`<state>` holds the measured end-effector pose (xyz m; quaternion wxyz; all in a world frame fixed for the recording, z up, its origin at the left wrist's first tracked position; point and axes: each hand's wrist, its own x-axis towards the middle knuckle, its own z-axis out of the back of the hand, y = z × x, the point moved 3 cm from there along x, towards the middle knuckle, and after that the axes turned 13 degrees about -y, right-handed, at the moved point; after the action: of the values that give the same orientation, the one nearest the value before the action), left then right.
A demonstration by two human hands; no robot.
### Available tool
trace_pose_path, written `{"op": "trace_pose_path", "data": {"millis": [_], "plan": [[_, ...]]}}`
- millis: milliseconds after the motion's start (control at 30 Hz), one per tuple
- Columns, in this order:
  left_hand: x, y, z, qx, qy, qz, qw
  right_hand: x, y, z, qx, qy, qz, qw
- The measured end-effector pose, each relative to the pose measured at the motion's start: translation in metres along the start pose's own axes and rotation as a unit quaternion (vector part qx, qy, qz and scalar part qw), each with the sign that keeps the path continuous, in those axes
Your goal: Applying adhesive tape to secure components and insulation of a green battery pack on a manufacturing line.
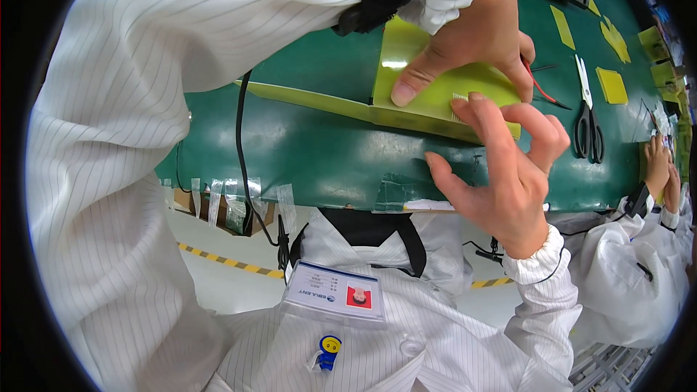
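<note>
A yellow-green cardboard box [428, 105] lies on the green table, its long narrow flap [312, 98] stretching out to the left. My left hand [475, 33] grips the box from above, thumb pressed on the top face and fingers at the right end. At the box's near right edge is my right hand [504, 167]. Its fingers are apart and bent, with a fingertip touching the top face and the thumb held off the box. What is inside the box is hidden.
Black-handled scissors [588, 120] lie to the right, near yellow pads [611, 86] and strips [562, 27]. Red and black wires [543, 91] run beside the box. A black cord [240, 138] hangs over the taped near edge. A co-worker's hands [657, 163] are at far right.
</note>
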<state>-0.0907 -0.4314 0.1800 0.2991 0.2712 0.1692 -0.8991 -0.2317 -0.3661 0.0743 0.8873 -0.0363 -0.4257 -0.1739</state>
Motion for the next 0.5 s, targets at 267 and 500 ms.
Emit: {"op": "trace_pose_path", "data": {"millis": [267, 500], "plan": [[0.001, 0.004, -0.004, 0.009, -0.015, -0.017, 1.000, 0.002, -0.002, -0.005, -0.046, 0.005, -0.049, 0.998], [0.018, 0.023, -0.023, 0.009, -0.090, -0.027, 0.996, 0.001, -0.015, -0.006, 0.050, -0.055, -0.053, 0.996]]}}
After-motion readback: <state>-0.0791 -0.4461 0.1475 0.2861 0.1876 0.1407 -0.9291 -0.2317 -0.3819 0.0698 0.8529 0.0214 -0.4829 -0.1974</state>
